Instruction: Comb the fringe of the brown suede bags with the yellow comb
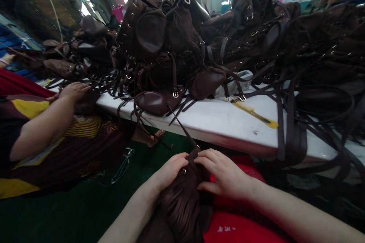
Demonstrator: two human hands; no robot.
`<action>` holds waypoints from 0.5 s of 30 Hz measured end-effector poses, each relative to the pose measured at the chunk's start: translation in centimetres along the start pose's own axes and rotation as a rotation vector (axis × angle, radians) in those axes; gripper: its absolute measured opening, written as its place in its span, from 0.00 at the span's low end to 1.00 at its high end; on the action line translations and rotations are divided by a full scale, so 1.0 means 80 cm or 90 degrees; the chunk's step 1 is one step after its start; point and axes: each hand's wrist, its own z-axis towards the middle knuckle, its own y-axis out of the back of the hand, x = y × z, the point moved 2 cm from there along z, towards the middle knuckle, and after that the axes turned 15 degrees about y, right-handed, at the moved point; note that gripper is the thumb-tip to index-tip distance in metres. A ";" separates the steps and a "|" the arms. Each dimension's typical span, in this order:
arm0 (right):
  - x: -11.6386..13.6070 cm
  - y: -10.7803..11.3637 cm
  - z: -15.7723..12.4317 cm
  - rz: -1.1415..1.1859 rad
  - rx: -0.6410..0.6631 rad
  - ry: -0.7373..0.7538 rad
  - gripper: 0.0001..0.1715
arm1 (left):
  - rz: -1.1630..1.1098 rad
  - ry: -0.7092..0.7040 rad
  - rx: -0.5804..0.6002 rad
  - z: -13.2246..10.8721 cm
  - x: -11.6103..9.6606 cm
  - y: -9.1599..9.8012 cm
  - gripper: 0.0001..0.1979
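A dark brown leather bag (182,205) with gathered sides lies on my lap, below the table's front edge. My left hand (172,169) grips the bag's upper rim, close to a small metal ring. On the other side, my right hand (221,171) pinches the same rim, its thumb and fingers closed around the brown leather. A thin strap (184,131) runs from the rim up towards the table edge. What exactly lies under the fingertips is hidden.
Many brown bags (151,32) are heaped along the white table (251,134). A yellow cutter knife (255,114) lies near its front edge. Several straps (291,121) hang over the edge at right. At left sits a co-worker, whose arm (51,121) reaches to another bag.
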 end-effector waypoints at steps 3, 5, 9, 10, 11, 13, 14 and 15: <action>-0.006 -0.004 -0.009 0.065 0.066 -0.063 0.26 | -0.035 0.021 0.045 0.010 0.010 -0.013 0.08; -0.009 -0.011 -0.015 0.101 0.145 -0.054 0.17 | -0.037 0.035 0.061 0.015 0.015 -0.019 0.09; -0.007 -0.029 -0.025 0.093 0.174 -0.013 0.15 | 0.019 0.036 -0.005 0.023 0.027 -0.024 0.12; -0.006 -0.035 -0.027 0.094 0.167 -0.020 0.15 | 0.068 0.016 -0.067 0.023 0.030 -0.024 0.13; -0.004 -0.042 -0.029 0.105 0.166 -0.031 0.14 | 0.126 -0.028 -0.149 0.022 0.031 -0.024 0.15; -0.001 -0.054 -0.030 0.189 0.181 -0.075 0.13 | 0.248 -0.174 -0.302 0.017 0.031 -0.025 0.22; -0.001 -0.059 -0.030 0.255 0.188 -0.103 0.14 | 0.298 -0.266 -0.332 0.015 0.031 -0.027 0.27; -0.002 -0.062 -0.029 0.330 0.188 -0.134 0.13 | 0.348 -0.336 -0.291 0.015 0.032 -0.029 0.30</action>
